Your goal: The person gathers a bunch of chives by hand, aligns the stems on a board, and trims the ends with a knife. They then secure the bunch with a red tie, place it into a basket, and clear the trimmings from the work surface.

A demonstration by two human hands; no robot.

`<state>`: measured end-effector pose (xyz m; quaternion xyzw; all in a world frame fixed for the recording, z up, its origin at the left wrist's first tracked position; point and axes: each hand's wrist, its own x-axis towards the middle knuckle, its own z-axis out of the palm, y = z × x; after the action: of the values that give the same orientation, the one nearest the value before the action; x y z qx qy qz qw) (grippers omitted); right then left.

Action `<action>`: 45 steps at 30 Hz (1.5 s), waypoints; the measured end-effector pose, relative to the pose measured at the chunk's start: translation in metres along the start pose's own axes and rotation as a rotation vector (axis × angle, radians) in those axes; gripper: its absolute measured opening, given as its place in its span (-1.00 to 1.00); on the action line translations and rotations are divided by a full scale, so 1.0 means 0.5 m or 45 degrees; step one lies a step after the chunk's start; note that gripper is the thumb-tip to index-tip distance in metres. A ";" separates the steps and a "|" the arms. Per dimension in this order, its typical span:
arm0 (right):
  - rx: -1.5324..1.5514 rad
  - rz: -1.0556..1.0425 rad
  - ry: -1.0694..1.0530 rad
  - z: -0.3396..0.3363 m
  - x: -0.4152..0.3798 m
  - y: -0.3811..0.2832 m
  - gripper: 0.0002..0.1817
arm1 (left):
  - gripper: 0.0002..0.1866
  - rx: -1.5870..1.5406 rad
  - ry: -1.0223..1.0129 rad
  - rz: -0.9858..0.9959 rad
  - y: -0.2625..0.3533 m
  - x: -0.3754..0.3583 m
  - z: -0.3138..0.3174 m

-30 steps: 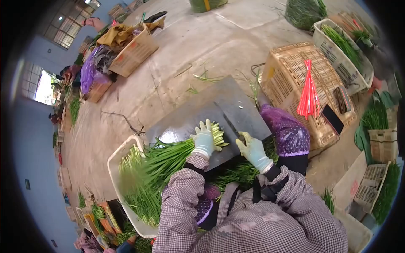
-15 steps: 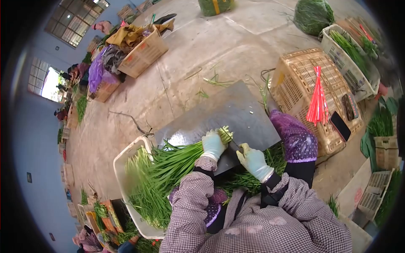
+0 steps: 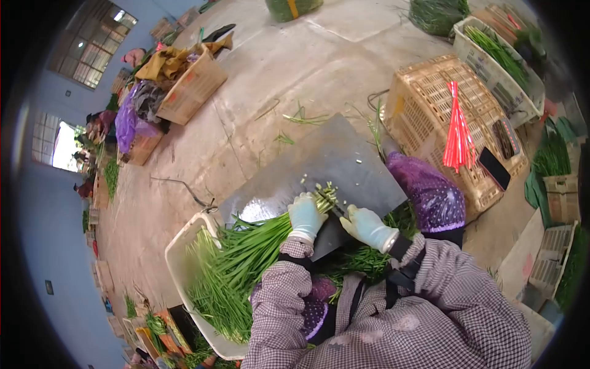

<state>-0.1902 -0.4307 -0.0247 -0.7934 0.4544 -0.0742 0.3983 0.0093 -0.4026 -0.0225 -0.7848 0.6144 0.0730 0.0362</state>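
Note:
My gloved left hand [image 3: 306, 216] is closed around a bunch of green chives [image 3: 261, 243], just behind their pale cut ends. The leaves trail left into a white crate [image 3: 174, 255]. In my gloved right hand [image 3: 369, 229] is a knife [image 3: 337, 211], its dark blade against the stalk ends; the handle is mostly hidden by my fingers. Below both hands lies a dark metal sheet [image 3: 362, 150], with small pale stem bits scattered on it. More greens [image 3: 362, 261] show under the sheet's near edge, by my lap.
An upturned brown crate [image 3: 424, 104] at right carries red ties [image 3: 458, 138] and a phone [image 3: 493, 168]. Beyond it stands a crate of greens [image 3: 528, 101]. Loaded crates [image 3: 193, 86] stand at far left, with people near the wall. Loose stalks lie on the floor.
The knife has moved left into the stalk ends, and cut stem pieces have come off onto the sheet. My right hand has shifted slightly left; the view has tilted a little.

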 end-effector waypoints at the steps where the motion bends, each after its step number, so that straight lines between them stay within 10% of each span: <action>1: -0.019 0.022 -0.062 -0.006 -0.022 0.007 -0.55 | -0.32 -0.007 -0.029 0.015 0.007 -0.004 -0.001; 13: -0.083 -0.004 0.018 0.030 -0.023 -0.001 -0.61 | -0.28 -0.075 -0.121 0.078 -0.035 -0.030 0.011; 21: 0.211 0.143 0.429 0.000 -0.033 0.063 -0.55 | 0.49 0.098 0.079 0.123 -0.006 -0.156 -0.040; 35: -0.727 -0.195 0.691 0.026 0.053 0.087 -0.55 | 0.32 -0.066 -0.084 0.052 -0.092 -0.117 -0.009; 39: -0.231 -0.474 0.787 0.008 0.010 0.055 -0.70 | 0.33 -0.598 -0.081 0.261 -0.116 -0.150 -0.032; 45: 0.102 -0.573 0.471 0.044 0.116 0.023 -0.66 | 0.33 -0.129 0.174 0.151 -0.006 -0.249 0.008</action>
<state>-0.1537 -0.4668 -0.0617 -0.8309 0.3285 -0.3218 0.3132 -0.0172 -0.2819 -0.0065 -0.7510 0.6564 0.0524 -0.0497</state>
